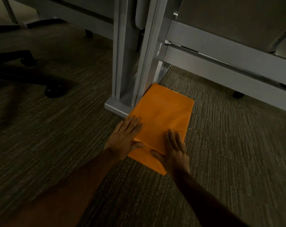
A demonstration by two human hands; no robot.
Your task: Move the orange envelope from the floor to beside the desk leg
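Note:
The orange envelope (161,118) lies flat on the carpet, its left edge against the foot of the grey metal desk leg (130,66). My left hand (125,138) rests flat along the envelope's near-left edge, fingers stretched out and thumb on the near flap. My right hand (174,149) lies flat on the envelope's near-right part, fingers together and pointing away from me. Both palms press on top of it; neither hand curls around it. The near flap is folded and creased.
A grey partition rail (229,63) runs to the right behind the leg, with a small black caster (238,94) under it. A black office chair base (24,66) with casters stands at the left. Dark striped carpet (57,136) covers the floor.

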